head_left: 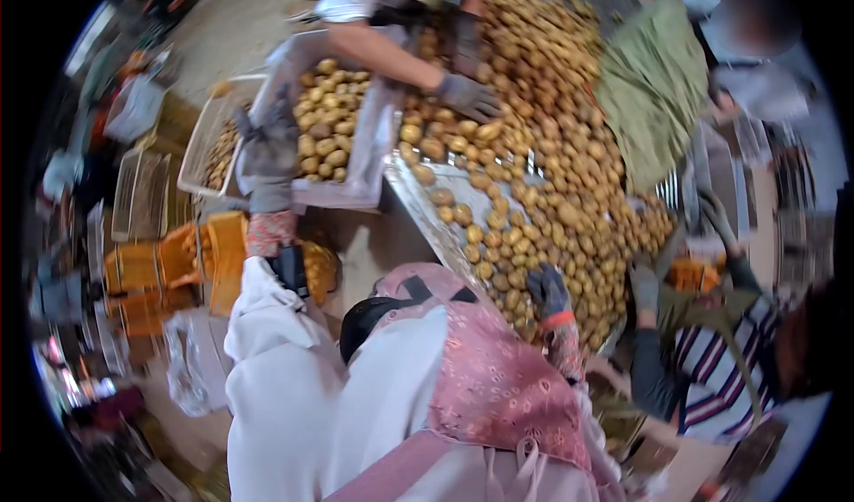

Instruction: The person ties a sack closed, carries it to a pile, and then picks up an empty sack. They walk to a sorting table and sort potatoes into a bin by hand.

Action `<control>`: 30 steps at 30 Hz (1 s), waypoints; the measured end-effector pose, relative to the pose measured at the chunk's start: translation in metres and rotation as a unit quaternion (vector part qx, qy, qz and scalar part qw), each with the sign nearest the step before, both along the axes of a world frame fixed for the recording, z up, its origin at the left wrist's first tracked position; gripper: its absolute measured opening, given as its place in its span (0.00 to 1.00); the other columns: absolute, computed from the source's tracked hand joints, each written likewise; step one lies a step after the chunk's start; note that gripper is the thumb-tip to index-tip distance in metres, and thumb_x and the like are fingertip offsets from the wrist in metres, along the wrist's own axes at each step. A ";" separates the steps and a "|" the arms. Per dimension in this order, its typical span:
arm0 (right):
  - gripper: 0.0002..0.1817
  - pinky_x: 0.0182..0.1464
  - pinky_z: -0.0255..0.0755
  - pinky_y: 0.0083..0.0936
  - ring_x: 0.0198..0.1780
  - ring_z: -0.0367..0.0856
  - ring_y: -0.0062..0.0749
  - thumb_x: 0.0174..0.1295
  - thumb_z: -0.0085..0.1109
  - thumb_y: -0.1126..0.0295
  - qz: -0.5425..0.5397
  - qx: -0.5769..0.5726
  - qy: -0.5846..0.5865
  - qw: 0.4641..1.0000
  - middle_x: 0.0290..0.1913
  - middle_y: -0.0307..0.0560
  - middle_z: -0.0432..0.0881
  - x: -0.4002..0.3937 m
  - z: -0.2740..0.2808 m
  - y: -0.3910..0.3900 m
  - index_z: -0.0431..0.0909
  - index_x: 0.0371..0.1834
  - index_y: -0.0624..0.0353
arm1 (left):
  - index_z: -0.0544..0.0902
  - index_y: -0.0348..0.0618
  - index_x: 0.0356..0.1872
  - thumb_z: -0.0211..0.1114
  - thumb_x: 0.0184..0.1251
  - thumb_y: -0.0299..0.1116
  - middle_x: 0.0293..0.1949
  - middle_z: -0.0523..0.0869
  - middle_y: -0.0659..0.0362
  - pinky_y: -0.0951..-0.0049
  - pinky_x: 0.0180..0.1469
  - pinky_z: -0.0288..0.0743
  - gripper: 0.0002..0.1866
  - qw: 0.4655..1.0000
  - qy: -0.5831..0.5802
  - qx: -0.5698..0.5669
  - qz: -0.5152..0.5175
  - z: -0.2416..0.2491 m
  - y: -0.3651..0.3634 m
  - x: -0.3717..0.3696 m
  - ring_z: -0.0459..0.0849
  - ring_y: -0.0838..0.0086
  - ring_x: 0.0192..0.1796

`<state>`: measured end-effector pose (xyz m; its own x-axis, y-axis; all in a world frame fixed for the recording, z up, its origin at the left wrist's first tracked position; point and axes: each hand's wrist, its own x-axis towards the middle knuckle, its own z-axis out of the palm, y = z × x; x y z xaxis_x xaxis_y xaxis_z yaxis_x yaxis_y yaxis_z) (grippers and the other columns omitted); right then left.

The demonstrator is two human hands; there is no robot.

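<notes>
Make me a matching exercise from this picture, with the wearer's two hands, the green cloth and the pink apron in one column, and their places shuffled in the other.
Column one
1. Wearer's left hand
2. Wearer's right hand
3. Green cloth
4. Pink apron

Column two
A. At the upper right of the spread-out potatoes
B. On the wearer's body
C. By the left side of the lined crate
D. At the potatoes nearest the wearer

Right pairs: 1-C, 2-D, 3-A, 4-B
</notes>
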<state>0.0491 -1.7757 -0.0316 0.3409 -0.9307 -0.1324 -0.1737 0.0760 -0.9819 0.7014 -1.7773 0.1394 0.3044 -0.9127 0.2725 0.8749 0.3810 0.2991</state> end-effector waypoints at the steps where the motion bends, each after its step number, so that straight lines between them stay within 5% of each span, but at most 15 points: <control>1: 0.21 0.63 0.75 0.35 0.62 0.77 0.39 0.72 0.53 0.70 0.008 0.006 -0.055 0.998 0.59 0.52 0.79 -0.002 -0.006 0.004 0.69 0.66 0.65 | 0.54 0.37 0.76 0.56 0.73 0.58 0.63 0.77 0.49 0.69 0.58 0.77 0.43 0.990 -0.004 -0.006 -0.139 0.017 -0.002 -0.002 0.79 0.64 0.62; 2: 0.21 0.60 0.76 0.33 0.60 0.78 0.37 0.73 0.53 0.65 -0.134 0.199 -0.217 0.946 0.60 0.50 0.79 0.010 0.012 0.012 0.71 0.64 0.64 | 0.57 0.42 0.75 0.56 0.74 0.55 0.68 0.72 0.46 0.64 0.64 0.74 0.39 0.982 0.009 0.182 0.043 0.001 -0.009 -0.011 0.74 0.59 0.67; 3: 0.21 0.58 0.75 0.31 0.59 0.79 0.37 0.72 0.56 0.63 -0.135 0.166 -0.026 0.976 0.58 0.49 0.80 0.022 0.041 0.020 0.73 0.63 0.62 | 0.58 0.45 0.74 0.56 0.75 0.51 0.69 0.70 0.45 0.58 0.67 0.73 0.35 0.944 -0.095 0.282 0.140 0.003 -0.016 -0.059 0.72 0.56 0.68; 8: 0.23 0.61 0.71 0.38 0.60 0.78 0.46 0.59 0.57 0.64 0.053 -0.149 0.484 0.860 0.62 0.50 0.79 -0.014 0.082 0.110 0.78 0.60 0.51 | 0.70 0.37 0.67 0.61 0.74 0.37 0.61 0.79 0.50 0.68 0.63 0.72 0.25 0.753 -0.614 0.225 0.063 -0.088 -0.031 -0.199 0.79 0.64 0.60; 11: 0.26 0.66 0.67 0.41 0.63 0.76 0.46 0.58 0.60 0.57 -0.025 -0.099 0.470 0.877 0.66 0.49 0.76 -0.046 0.071 0.151 0.77 0.62 0.48 | 0.65 0.37 0.71 0.65 0.70 0.32 0.67 0.72 0.42 0.63 0.68 0.67 0.31 0.548 -0.836 -0.008 -0.025 -0.062 -0.052 -0.262 0.72 0.56 0.69; 14: 0.23 0.59 0.75 0.36 0.56 0.82 0.49 0.60 0.61 0.57 -0.157 0.070 0.396 0.902 0.59 0.53 0.81 -0.099 0.012 0.191 0.80 0.59 0.46 | 0.57 0.45 0.76 0.73 0.60 0.45 0.71 0.67 0.43 0.60 0.69 0.66 0.47 0.474 -0.873 0.012 -0.111 -0.071 -0.067 -0.307 0.68 0.50 0.71; 17: 0.20 0.53 0.77 0.35 0.50 0.84 0.50 0.61 0.61 0.60 -0.309 0.122 0.278 0.901 0.54 0.55 0.83 -0.071 0.033 0.165 0.80 0.57 0.50 | 0.51 0.68 0.78 0.75 0.52 0.57 0.77 0.52 0.41 0.42 0.69 0.63 0.54 0.197 -0.958 -0.016 -0.205 -0.027 -0.063 -0.371 0.58 0.34 0.73; 19: 0.19 0.50 0.77 0.37 0.47 0.84 0.50 0.61 0.61 0.63 -0.301 0.114 0.233 0.918 0.49 0.54 0.84 -0.038 0.043 0.142 0.79 0.55 0.53 | 0.51 0.69 0.78 0.75 0.51 0.58 0.78 0.51 0.41 0.39 0.69 0.62 0.55 0.187 -0.957 -0.070 -0.209 -0.038 -0.060 -0.400 0.57 0.30 0.73; 20: 0.19 0.50 0.77 0.37 0.46 0.83 0.50 0.60 0.60 0.65 -0.205 -0.152 0.340 0.905 0.47 0.53 0.84 -0.024 0.054 0.131 0.79 0.56 0.51 | 0.51 0.70 0.78 0.75 0.49 0.60 0.78 0.50 0.40 0.36 0.69 0.60 0.56 0.176 -0.954 -0.123 -0.209 -0.044 -0.060 -0.410 0.56 0.26 0.72; 22: 0.18 0.51 0.77 0.38 0.47 0.83 0.50 0.59 0.60 0.66 -0.118 -0.213 0.460 0.854 0.47 0.52 0.84 -0.019 0.062 0.130 0.81 0.54 0.49 | 0.51 0.69 0.79 0.74 0.48 0.63 0.78 0.48 0.38 0.36 0.69 0.59 0.57 0.160 -0.952 -0.121 -0.231 -0.045 -0.060 -0.429 0.55 0.22 0.71; 24: 0.14 0.53 0.77 0.39 0.49 0.84 0.52 0.63 0.61 0.67 -0.167 0.048 0.206 0.963 0.47 0.54 0.86 -0.065 -0.040 0.124 0.81 0.51 0.55 | 0.51 0.64 0.79 0.73 0.51 0.61 0.76 0.47 0.32 0.37 0.69 0.60 0.55 0.140 -0.945 -0.137 -0.261 -0.039 -0.062 -0.440 0.54 0.23 0.71; 25: 0.15 0.53 0.77 0.39 0.48 0.84 0.52 0.62 0.62 0.64 -0.257 -0.009 0.101 0.961 0.47 0.56 0.85 -0.093 -0.088 0.123 0.81 0.51 0.55 | 0.52 0.62 0.78 0.72 0.52 0.61 0.76 0.47 0.31 0.38 0.69 0.60 0.54 0.160 -0.937 -0.155 -0.269 -0.045 -0.065 -0.440 0.54 0.23 0.71; 26: 0.16 0.53 0.77 0.39 0.46 0.84 0.49 0.61 0.62 0.63 -0.233 0.095 0.404 0.880 0.47 0.55 0.85 -0.063 0.052 0.089 0.81 0.50 0.57 | 0.53 0.60 0.78 0.72 0.54 0.60 0.76 0.47 0.31 0.38 0.69 0.60 0.53 0.179 -0.928 -0.172 -0.279 -0.055 -0.065 -0.439 0.54 0.23 0.71; 28: 0.18 0.52 0.77 0.37 0.44 0.84 0.49 0.59 0.61 0.65 -0.248 0.143 0.442 0.850 0.44 0.57 0.85 -0.066 0.071 0.052 0.79 0.53 0.57 | 0.58 0.57 0.76 0.70 0.58 0.57 0.75 0.54 0.36 0.41 0.70 0.61 0.47 0.258 -0.893 -0.218 -0.299 -0.065 -0.066 -0.436 0.54 0.23 0.71; 30: 0.25 0.57 0.75 0.41 0.55 0.81 0.52 0.56 0.65 0.60 -0.297 -0.112 0.414 0.853 0.50 0.58 0.82 -0.061 0.059 0.022 0.77 0.58 0.52 | 0.58 0.58 0.75 0.68 0.60 0.55 0.75 0.56 0.40 0.40 0.70 0.60 0.44 0.266 -0.880 -0.226 -0.321 -0.056 -0.063 -0.440 0.54 0.22 0.71</control>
<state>-0.0120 -1.7534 0.0278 -0.3232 -0.9405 0.1047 -0.8115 0.2186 -0.5419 0.2615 -1.8399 0.0831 -0.8375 -0.3750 -0.3974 -0.5415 0.6672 0.5115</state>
